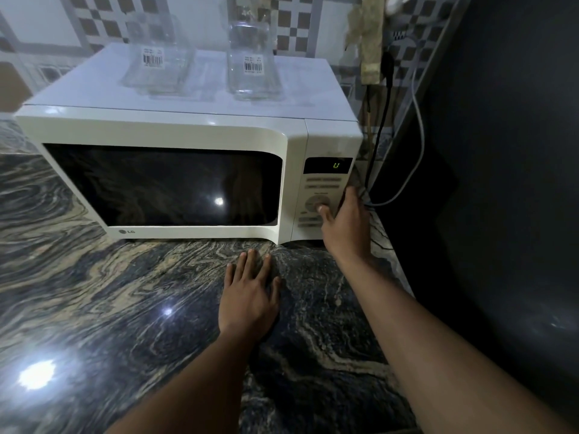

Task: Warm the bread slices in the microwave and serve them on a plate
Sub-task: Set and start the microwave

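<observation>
Two bare hands work at a white microwave [175,126]: the right hand [347,227] presses its thumb [322,211] on the dial [315,202], its other fingers reaching round the casing's right side and partly hidden, while the left hand [250,296] lies flat, fingers spread, on the counter [109,292] just in front of the microwave. The door is closed and its window [163,183] dark, so the bread cannot be seen and is presumably inside; no plate is in view. The display [327,166] shows one green figure, suggesting no time is set. A heavy turn of the dial could set too long a run and dry the slices; a hard push could jolt the two empty glass jars [156,57] [252,57] on top of the microwave; the cables [379,136] hanging just right of it could snag those fingers. The counter is glossy, swirled dark stone throwing lamp glare. Checkered tiles [103,23] line the wall behind the microwave.
</observation>
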`<state>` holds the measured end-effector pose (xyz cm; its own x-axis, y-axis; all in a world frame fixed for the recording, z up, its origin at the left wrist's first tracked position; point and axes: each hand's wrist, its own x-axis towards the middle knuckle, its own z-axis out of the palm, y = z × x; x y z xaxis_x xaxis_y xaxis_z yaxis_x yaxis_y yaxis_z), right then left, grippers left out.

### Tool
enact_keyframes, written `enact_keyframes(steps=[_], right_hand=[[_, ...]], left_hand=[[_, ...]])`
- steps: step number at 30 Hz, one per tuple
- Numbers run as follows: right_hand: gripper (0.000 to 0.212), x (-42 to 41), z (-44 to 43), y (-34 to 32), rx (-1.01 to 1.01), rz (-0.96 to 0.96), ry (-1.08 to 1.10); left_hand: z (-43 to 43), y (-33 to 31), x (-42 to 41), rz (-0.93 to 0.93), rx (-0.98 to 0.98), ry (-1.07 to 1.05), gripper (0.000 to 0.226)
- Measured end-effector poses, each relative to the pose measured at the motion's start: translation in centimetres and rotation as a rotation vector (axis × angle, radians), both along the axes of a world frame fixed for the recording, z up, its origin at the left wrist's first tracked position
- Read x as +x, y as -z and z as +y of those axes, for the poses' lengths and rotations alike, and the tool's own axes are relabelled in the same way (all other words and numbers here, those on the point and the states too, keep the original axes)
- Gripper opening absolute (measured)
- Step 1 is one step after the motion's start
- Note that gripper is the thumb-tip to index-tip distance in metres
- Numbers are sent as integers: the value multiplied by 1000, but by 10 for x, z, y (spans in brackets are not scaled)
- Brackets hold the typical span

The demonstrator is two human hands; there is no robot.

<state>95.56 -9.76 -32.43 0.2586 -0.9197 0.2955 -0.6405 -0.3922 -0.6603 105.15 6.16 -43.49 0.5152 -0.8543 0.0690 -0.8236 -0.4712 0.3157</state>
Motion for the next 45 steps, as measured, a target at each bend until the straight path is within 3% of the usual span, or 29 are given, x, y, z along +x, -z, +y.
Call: enact_keyframes(steps=[4, 9, 15, 25, 31, 34, 37, 41, 45], right_hand=[[43, 1, 1, 1, 6, -15, 20], [35, 4, 0, -2, 130, -186, 65], [49, -2, 2, 12, 117, -84, -25], [57, 6, 3, 27, -5, -15, 23], [47, 3, 6, 28, 4, -37, 70], [62, 1, 12, 31, 82, -17, 77], [76, -12, 36, 46, 130, 139, 31], [59, -32, 64, 80, 104, 519, -173], [64, -43, 67, 98, 91, 709, -273]], left_hand=[[-1, -1, -1, -2, 4, -6, 62], [0, 0, -1, -6, -4, -10, 61], [0, 1, -1, -4, -15, -10, 61], [-1, 1, 0, -8, -2, -15, 62], [-1, 2, -1, -13, -8, -19, 62], [-1, 3, 1, -10, 1, -14, 65], [-1, 2, -1, 2, 4, -31, 66], [4, -2, -3, -17, 66, -21, 63], [9, 0, -6, -14, 128, -23, 63]])
